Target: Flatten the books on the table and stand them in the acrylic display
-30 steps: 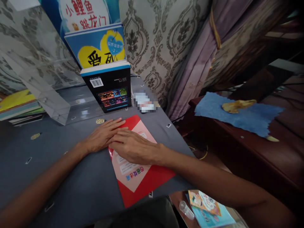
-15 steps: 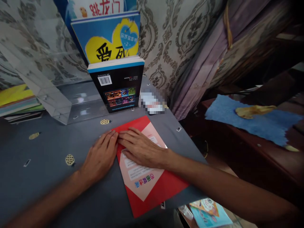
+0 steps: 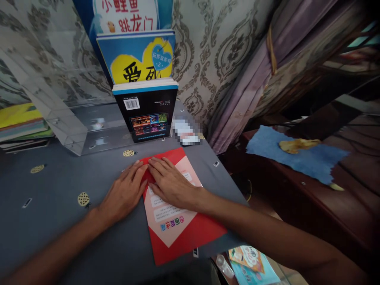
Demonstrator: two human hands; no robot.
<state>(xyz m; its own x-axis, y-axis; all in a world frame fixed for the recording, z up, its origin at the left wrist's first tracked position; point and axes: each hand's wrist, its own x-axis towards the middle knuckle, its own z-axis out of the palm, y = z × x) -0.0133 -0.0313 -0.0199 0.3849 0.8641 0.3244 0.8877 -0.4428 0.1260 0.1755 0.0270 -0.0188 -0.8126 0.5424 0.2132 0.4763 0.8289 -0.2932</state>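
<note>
A red book with a pale pink panel of coloured characters and text lies closed on the grey tablecloth, its print upside down to me. My right hand rests flat on its upper left part, fingers stretched toward the spine-side edge. Along that same left edge lies my left hand, its fingertips touching the red cover and nearly meeting the right fingertips. Neither hand lifts the book. Part of the cover's text is hidden under my right hand.
Behind stands a clear acrylic rack holding a black book and blue-and-yellow picture books. A book stack lies left. A pixelated item sits by the table's right edge. Beyond are a blue cloth and a curtain.
The view has shifted slightly, showing more of the upright books. My right fingers have drawn together a little and slid toward the book's left edge; the left hand stays beside it.
</note>
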